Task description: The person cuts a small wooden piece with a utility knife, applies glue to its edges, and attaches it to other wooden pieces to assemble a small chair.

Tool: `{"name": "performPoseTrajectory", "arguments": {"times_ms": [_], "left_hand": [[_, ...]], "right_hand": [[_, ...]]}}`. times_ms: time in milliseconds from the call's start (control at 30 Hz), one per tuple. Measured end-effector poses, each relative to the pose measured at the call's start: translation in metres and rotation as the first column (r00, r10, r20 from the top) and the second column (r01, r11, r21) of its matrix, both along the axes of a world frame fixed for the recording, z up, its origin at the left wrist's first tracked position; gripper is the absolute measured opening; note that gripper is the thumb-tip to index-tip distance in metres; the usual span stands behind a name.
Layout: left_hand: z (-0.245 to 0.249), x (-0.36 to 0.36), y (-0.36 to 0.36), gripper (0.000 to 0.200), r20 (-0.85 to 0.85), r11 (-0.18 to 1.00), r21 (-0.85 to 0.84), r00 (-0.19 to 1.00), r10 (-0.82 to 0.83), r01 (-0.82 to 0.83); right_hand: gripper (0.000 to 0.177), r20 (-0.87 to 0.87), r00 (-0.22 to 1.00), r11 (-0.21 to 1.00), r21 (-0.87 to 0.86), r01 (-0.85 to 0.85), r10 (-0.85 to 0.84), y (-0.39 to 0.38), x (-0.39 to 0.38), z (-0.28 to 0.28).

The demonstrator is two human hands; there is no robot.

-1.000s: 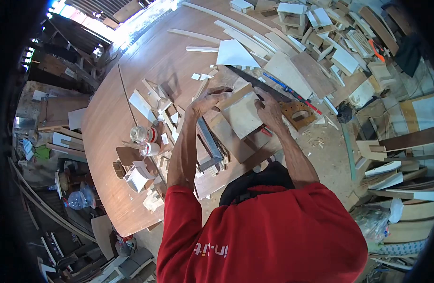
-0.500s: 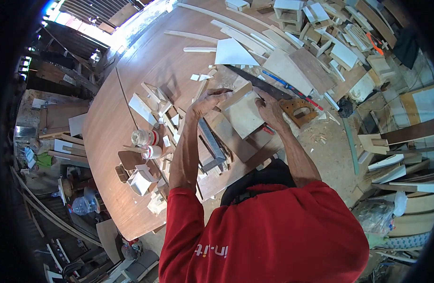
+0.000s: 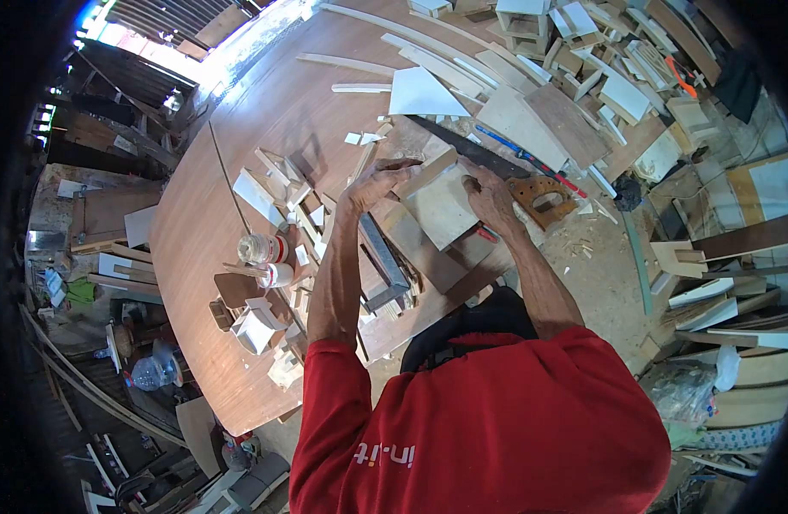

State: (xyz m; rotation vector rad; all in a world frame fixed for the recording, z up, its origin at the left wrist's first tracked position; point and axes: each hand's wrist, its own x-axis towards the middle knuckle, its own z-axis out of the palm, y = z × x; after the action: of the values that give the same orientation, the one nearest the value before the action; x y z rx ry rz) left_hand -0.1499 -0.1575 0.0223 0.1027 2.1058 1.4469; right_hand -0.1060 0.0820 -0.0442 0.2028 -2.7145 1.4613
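Observation:
Both of my hands hold a pale wooden board (image 3: pixel 443 210) with a wood strip (image 3: pixel 427 177) along its far edge. My left hand (image 3: pixel 382 183) is closed at the left end of the strip, its fingertips partly hidden. On the board's right edge, my right hand (image 3: pixel 491 199) grips with the thumb on top and the other fingers out of sight. Beneath the board lie flat wooden pieces (image 3: pixel 445 267) at the table's near edge. A handsaw (image 3: pixel 544 202) with a wooden handle rests just right of my right hand. Near my left forearm lies a metal square (image 3: pixel 383 261).
The brown table (image 3: pixel 197 283) carries wood offcuts (image 3: pixel 278 176), a glass jar (image 3: pixel 261 248) and a white container (image 3: pixel 276 275) at left. Long wood strips (image 3: pixel 445 64) and a blue and red bar (image 3: pixel 531 158) lie beyond my hands. Scrap wood (image 3: pixel 625 94) is piled at the right.

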Motion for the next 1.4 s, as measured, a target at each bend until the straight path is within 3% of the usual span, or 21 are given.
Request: {"name": "performPoseTrajectory", "arguments": {"times_ms": [233, 300, 433, 500, 700, 1033, 1200, 1400], "left_hand": [[-0.001, -0.001, 0.0, 0.067, 0.024, 0.999, 0.036, 1.0, -0.005, 0.004], [-0.001, -0.001, 0.0, 0.067, 0.011, 1.0, 0.022, 1.0, -0.015, 0.014], [0.0, -0.002, 0.0, 0.067, 0.027, 1.0, 0.029, 1.0, 0.001, -0.001], [0.001, -0.002, 0.0, 0.067, 0.046, 0.999, 0.03, 0.999, -0.021, 0.02], [0.0, -0.001, 0.0, 0.064, 0.022, 0.999, 0.039, 1.0, 0.0, -0.001], [-0.003, -0.002, -0.001, 0.06, 0.07, 0.995, 0.103, 0.998, 0.005, -0.012], [0.0, -0.002, 0.001, 0.059, 0.04, 1.0, 0.01, 0.999, 0.009, -0.01], [-0.007, -0.003, -0.002, 0.06, 0.023, 0.998, 0.065, 1.0, 0.007, -0.008]], "right_hand": [[0.042, 0.016, 1.0, 1.0, 0.027, -0.005, 0.004, 0.0, 0.002, 0.006], [0.042, -0.111, 0.994, 1.0, -0.005, 0.025, -0.025, -0.002, 0.0, -0.003], [0.041, -0.17, 0.974, 0.989, -0.031, 0.144, -0.148, -0.004, 0.008, 0.003], [0.039, -0.285, 0.945, 0.982, 0.049, 0.184, -0.163, -0.004, 0.015, 0.011], [0.039, -0.372, 0.925, 0.933, 0.3, 0.197, -0.076, -0.011, 0.022, 0.025], [0.03, -0.362, 0.922, 0.855, 0.427, 0.295, -0.137, -0.034, 0.027, 0.032], [0.038, -0.235, 0.971, 0.859, 0.485, 0.163, -0.051, -0.044, 0.033, 0.036], [0.04, -0.219, 0.976, 0.853, 0.508, 0.119, -0.006, -0.063, 0.042, 0.034]]}}
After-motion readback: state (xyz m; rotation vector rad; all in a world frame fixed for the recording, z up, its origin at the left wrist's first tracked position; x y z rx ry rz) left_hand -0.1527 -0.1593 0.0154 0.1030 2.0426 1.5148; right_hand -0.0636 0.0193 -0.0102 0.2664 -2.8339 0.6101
